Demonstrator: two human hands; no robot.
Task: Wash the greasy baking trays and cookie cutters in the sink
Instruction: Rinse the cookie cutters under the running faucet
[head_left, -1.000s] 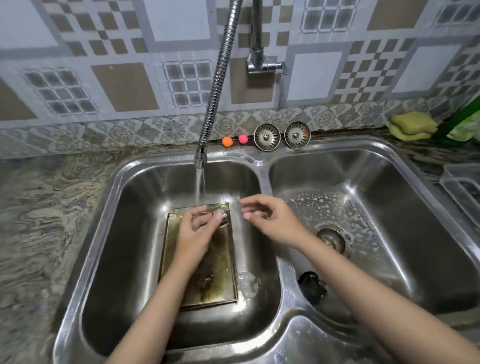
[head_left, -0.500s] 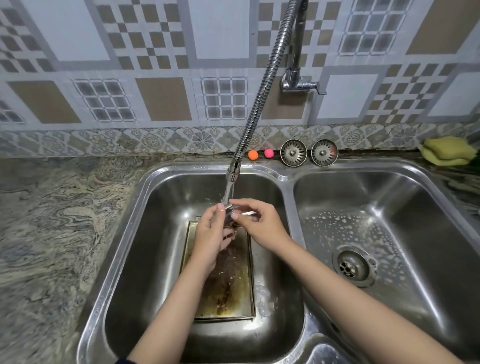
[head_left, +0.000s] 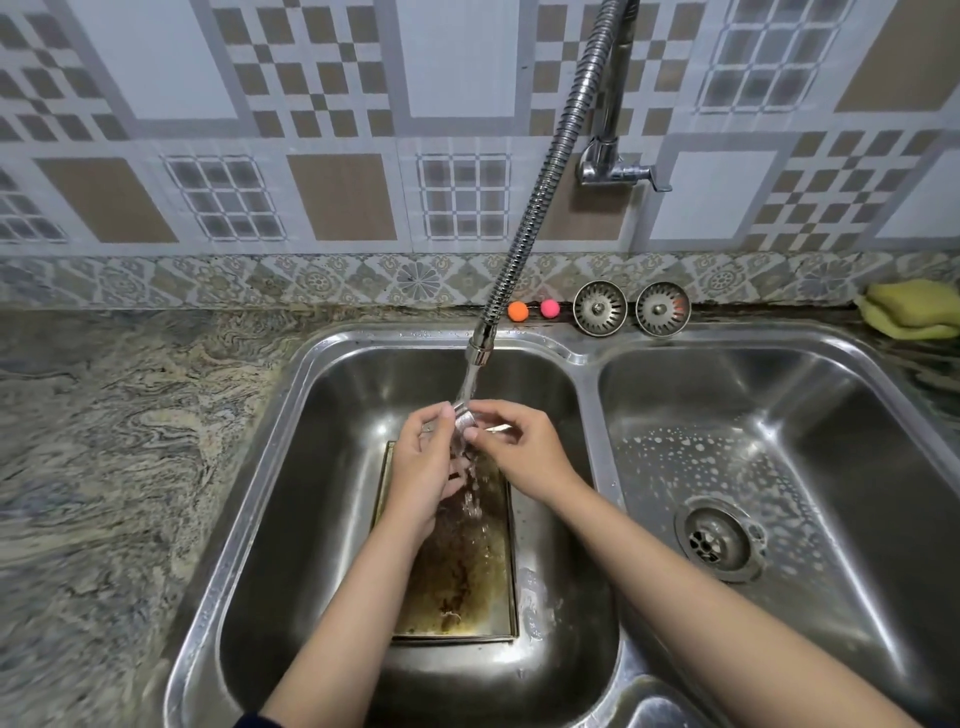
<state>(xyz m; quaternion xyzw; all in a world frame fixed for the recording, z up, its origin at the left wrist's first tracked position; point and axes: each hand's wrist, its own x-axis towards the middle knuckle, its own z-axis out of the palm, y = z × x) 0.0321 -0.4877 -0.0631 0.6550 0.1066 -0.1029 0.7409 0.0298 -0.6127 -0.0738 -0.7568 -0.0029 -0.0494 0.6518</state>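
Observation:
A greasy rectangular baking tray (head_left: 462, 582) lies flat on the floor of the left sink basin (head_left: 311, 467), stained brown. Over its far end, my left hand (head_left: 426, 473) and my right hand (head_left: 519, 452) meet under the running water. Together they hold a small shiny metal cookie cutter (head_left: 464, 422) in the stream; fingers of both hands curl round it. Water from the flexible faucet hose (head_left: 540, 192) falls on the cutter and runs down onto the tray. Most of the cutter is hidden by fingers and water.
The right basin (head_left: 831, 426) holds soap foam around its drain (head_left: 719, 540). Two metal strainers (head_left: 600, 307) lean on the back ledge beside an orange ball (head_left: 518, 310) and a pink one. A yellow sponge (head_left: 909, 309) lies at the far right. Granite counter (head_left: 114, 441) spreads left.
My hands came together under the water: the right hand joined the left on the cookie cutter. The view shifted left, so the sink now sits further right in the frame.

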